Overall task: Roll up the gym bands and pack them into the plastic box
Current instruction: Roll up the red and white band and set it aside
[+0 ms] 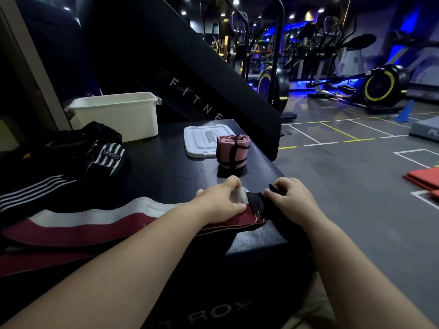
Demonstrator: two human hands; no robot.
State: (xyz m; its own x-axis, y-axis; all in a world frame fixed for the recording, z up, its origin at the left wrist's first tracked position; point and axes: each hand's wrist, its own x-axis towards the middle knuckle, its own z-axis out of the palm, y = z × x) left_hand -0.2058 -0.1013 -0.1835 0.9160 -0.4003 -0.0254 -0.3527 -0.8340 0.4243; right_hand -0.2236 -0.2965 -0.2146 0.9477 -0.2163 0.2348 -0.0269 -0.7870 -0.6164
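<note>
Maroon-and-white band (95, 224) is lying flat, its length running off to the left from both hands, so I'm guessing any roll is starting at this right end. Left hand (221, 200) is gripping that end, right hand (292, 198) is pinching its black tab (257, 200). Plastic box (118, 115) is sitting well apart, back left.

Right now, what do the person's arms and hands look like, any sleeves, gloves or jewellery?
Both are bare. The left hand and the right hand wear no gloves, and no ring, watch or wristband shows. No sleeve is in view up to the picture's edge.
</note>
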